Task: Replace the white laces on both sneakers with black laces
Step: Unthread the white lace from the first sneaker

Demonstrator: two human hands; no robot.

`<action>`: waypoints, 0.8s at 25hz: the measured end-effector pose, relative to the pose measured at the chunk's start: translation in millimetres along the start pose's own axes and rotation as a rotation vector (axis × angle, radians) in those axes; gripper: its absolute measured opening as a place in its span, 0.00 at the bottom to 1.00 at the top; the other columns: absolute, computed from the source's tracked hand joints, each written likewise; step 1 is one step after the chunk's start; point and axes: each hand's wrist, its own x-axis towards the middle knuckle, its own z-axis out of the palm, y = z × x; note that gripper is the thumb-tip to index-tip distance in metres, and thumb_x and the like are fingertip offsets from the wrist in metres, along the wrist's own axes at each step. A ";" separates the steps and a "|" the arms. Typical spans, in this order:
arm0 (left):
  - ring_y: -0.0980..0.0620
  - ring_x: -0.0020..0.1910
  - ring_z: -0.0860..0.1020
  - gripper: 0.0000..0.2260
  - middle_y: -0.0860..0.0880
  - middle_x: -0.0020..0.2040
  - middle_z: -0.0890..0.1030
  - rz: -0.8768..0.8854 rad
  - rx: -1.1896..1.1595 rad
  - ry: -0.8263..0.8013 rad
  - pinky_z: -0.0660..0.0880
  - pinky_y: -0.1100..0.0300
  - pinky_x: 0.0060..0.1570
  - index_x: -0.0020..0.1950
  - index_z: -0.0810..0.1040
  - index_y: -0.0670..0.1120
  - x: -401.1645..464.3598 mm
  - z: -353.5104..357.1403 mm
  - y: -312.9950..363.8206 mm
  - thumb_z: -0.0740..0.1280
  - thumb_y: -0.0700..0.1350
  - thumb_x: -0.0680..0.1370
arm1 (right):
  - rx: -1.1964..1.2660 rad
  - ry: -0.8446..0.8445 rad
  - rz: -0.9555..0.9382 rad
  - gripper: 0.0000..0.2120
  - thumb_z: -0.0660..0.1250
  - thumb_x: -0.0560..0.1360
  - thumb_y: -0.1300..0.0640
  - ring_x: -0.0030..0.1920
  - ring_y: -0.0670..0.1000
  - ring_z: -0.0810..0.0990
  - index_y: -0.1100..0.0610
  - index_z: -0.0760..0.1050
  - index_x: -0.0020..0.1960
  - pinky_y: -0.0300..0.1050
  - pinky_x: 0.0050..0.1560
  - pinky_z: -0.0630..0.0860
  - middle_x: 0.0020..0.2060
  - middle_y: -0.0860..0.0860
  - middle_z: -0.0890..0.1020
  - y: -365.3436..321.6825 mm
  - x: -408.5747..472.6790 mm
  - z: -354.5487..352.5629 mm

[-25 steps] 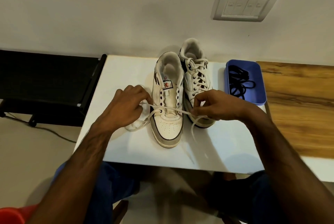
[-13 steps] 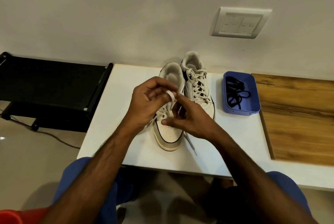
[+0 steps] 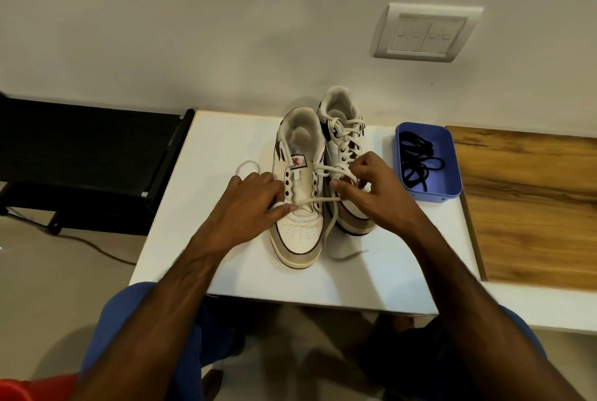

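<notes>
Two white sneakers stand side by side on a white table [image 3: 226,274], toes toward me. The left sneaker [image 3: 298,229] is mostly unlaced; one white lace [image 3: 318,200] still crosses its lowest eyelets. My left hand [image 3: 250,210] rests on that shoe's left side and pinches the lace end there. My right hand [image 3: 371,189] grips the lace on the shoe's right side, with a loose end trailing onto the table. The right sneaker [image 3: 344,142] behind my right hand keeps its white laces. Black laces [image 3: 418,161] lie in a blue tray [image 3: 452,155].
A wooden board [image 3: 533,206] covers the surface right of the tray. Left of the table stands a black rack [image 3: 80,148] with a cable on the floor. A wall switch plate [image 3: 426,32] sits above. My blue-clad knees are under the table's front edge.
Both hands had come together above the left sneaker half a second ago; now they are lowered and apart, one at each side of the shoe, the lace stretched between them.
</notes>
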 end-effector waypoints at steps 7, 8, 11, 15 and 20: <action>0.54 0.45 0.77 0.13 0.53 0.42 0.78 -0.056 -0.463 0.014 0.70 0.53 0.47 0.39 0.76 0.47 -0.2 2.9 -11.5 0.67 0.56 0.75 | -0.022 0.015 -0.213 0.28 0.74 0.75 0.56 0.59 0.42 0.74 0.51 0.68 0.72 0.34 0.59 0.71 0.64 0.48 0.75 1.8 -0.5 25.2; 0.54 0.46 0.79 0.12 0.52 0.43 0.81 -0.089 -0.545 0.003 0.71 0.54 0.47 0.39 0.76 0.45 -1.1 0.2 -13.1 0.67 0.53 0.75 | -0.062 -0.020 -0.217 0.32 0.74 0.74 0.55 0.62 0.45 0.73 0.51 0.65 0.75 0.40 0.62 0.72 0.66 0.48 0.74 5.0 0.2 32.7; 0.51 0.51 0.84 0.10 0.49 0.48 0.86 -0.179 -0.825 -0.004 0.75 0.58 0.48 0.37 0.71 0.37 -3.2 -11.2 -20.6 0.67 0.37 0.77 | -0.131 -0.028 -0.195 0.36 0.75 0.73 0.53 0.63 0.49 0.72 0.48 0.63 0.76 0.55 0.63 0.73 0.65 0.48 0.72 12.4 3.2 42.5; 0.45 0.44 0.85 0.10 0.44 0.43 0.86 -0.189 -0.963 -0.003 0.80 0.55 0.47 0.39 0.68 0.33 -4.1 -16.8 -13.1 0.65 0.30 0.79 | -0.279 0.016 -0.256 0.33 0.75 0.72 0.50 0.66 0.53 0.67 0.44 0.67 0.74 0.55 0.64 0.67 0.67 0.49 0.68 9.7 0.4 40.4; 0.53 0.39 0.80 0.11 0.49 0.40 0.81 -0.154 -0.703 0.011 0.76 0.61 0.43 0.53 0.75 0.48 -2.9 -9.2 -11.6 0.75 0.46 0.77 | -0.391 -0.018 -0.340 0.18 0.66 0.77 0.42 0.71 0.51 0.63 0.45 0.76 0.65 0.53 0.65 0.58 0.71 0.46 0.67 9.3 0.2 38.6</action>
